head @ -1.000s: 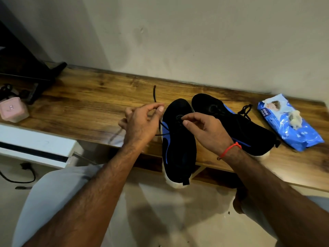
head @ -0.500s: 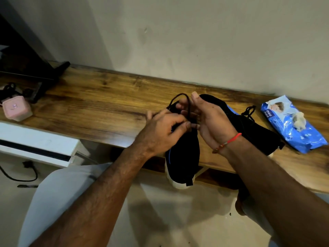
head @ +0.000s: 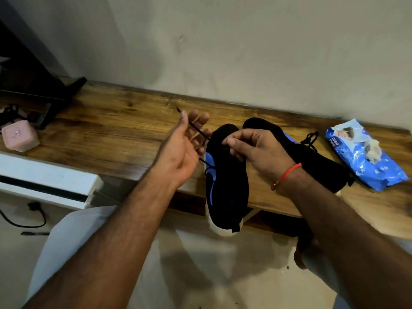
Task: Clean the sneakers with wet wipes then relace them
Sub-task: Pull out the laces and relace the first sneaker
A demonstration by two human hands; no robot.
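Two black sneakers sit side by side on the wooden table (head: 107, 134): the nearer sneaker (head: 227, 186) has its heel hanging over the front edge, and the second sneaker (head: 312, 161) lies just beside it toward the right end, by the blue wet wipes pack (head: 365, 159). The left hand (head: 182, 150) pinches the black lace (head: 196, 130) between thumb and fingers, its other fingers spread, drawn up left of the nearer sneaker. The right hand (head: 256, 148), fingers curled, pinches something at that sneaker's toe end, though whether lace or upper I cannot tell.

This looks like a room at home: a wooden bench (head: 111, 134) by a plain wall (head: 245, 52), with a TV stand (head: 55, 94) at upper left.
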